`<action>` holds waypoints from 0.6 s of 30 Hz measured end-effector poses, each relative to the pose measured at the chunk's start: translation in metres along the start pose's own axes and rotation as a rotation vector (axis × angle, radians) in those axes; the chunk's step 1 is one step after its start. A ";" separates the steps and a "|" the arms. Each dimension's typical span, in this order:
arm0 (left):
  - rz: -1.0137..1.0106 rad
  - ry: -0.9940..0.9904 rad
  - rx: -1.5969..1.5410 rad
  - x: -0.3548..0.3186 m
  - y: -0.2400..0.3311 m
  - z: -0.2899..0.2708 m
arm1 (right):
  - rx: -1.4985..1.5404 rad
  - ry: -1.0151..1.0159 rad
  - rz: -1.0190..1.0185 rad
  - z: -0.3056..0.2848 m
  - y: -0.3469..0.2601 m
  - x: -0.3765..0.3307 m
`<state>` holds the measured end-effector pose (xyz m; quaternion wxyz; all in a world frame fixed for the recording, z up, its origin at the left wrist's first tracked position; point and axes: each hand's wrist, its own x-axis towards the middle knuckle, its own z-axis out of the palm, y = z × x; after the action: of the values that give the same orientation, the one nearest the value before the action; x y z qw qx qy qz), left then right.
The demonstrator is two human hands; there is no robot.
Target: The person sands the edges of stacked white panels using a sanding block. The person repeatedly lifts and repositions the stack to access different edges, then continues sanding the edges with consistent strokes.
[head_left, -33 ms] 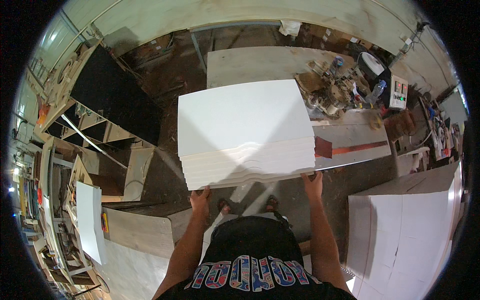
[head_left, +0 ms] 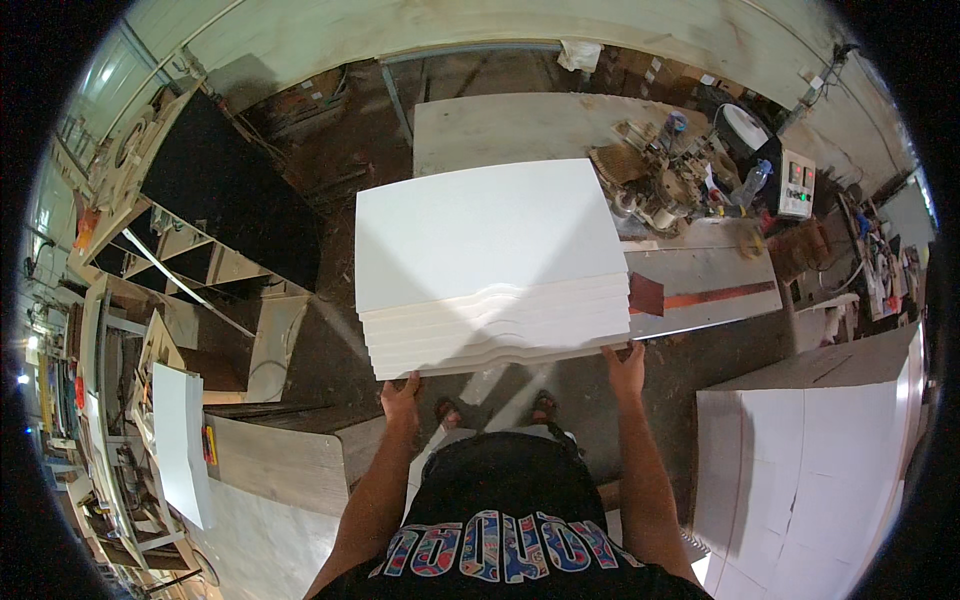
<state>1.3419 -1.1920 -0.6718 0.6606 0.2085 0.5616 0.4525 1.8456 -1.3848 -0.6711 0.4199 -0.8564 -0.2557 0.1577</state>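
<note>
The left hand [head_left: 401,397] and right hand [head_left: 626,366] are clamped under the near edge of a stack of flat white rectangular boards [head_left: 490,265], held level at chest height. At the right stands a white cabinet box [head_left: 810,460]. Beyond the stack is a long pale wooden workbench [head_left: 520,125].

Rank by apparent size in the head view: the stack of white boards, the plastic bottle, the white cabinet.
1. Stack of white boards, though nearness enlarges it
2. White cabinet
3. Plastic bottle

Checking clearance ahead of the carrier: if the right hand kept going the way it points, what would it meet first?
Likely the workbench just beyond the stack of white panels that the right hand supports; depth is unclear from above.
</note>
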 end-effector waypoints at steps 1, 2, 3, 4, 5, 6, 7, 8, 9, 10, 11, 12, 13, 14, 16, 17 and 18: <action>-0.007 0.046 0.190 -0.004 0.004 0.003 | -0.049 0.017 0.027 0.002 0.000 -0.002; 0.021 0.066 0.258 -0.009 0.007 0.007 | -0.095 0.041 0.061 0.002 -0.002 -0.003; 0.027 0.093 0.326 -0.013 0.011 0.010 | -0.099 0.019 0.052 0.001 -0.005 -0.004; 0.033 0.140 0.409 -0.016 0.015 0.010 | -0.106 0.005 0.052 -0.002 -0.010 -0.005; 0.029 0.092 0.361 -0.018 0.017 0.009 | -0.119 -0.008 0.073 -0.005 -0.015 -0.005; 0.028 0.064 0.326 -0.019 0.018 0.005 | -0.101 -0.018 0.060 -0.009 -0.020 -0.007; 0.019 0.041 0.283 -0.018 0.016 0.001 | -0.088 -0.028 0.065 -0.012 -0.026 -0.008; 0.043 0.022 0.275 -0.015 0.012 -0.005 | -0.072 -0.042 0.097 -0.014 -0.031 -0.008; 0.057 0.008 0.260 -0.009 0.007 -0.009 | -0.049 -0.052 0.089 -0.016 -0.035 -0.009; 0.022 0.018 0.248 -0.002 0.000 -0.014 | -0.026 -0.065 0.107 -0.018 -0.039 -0.010; 0.031 -0.021 0.201 0.005 -0.006 -0.018 | -0.031 -0.074 0.158 -0.019 -0.042 -0.011; -0.010 -0.035 0.159 0.012 -0.013 -0.020 | -0.020 -0.077 0.106 -0.020 -0.044 -0.011; -0.051 -0.050 0.116 0.016 -0.018 -0.021 | -0.037 -0.077 0.085 -0.021 -0.045 -0.011; 0.012 0.029 0.215 0.018 -0.023 -0.020 | -0.081 -0.070 0.083 -0.022 -0.045 -0.011; 0.167 0.165 0.385 0.016 -0.026 -0.011 | -0.258 -0.019 -0.054 -0.024 -0.045 -0.010; 0.254 0.230 0.459 0.013 -0.024 -0.005 | -0.363 -0.003 -0.082 -0.026 -0.045 -0.009; 0.369 0.274 0.504 0.007 -0.020 0.000 | -0.387 0.042 -0.226 -0.027 -0.045 -0.007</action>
<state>1.3490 -1.1964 -0.6908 0.4134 0.4007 0.6922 0.4352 1.8394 -1.3830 -0.6186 0.2678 -0.8900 -0.3669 0.0397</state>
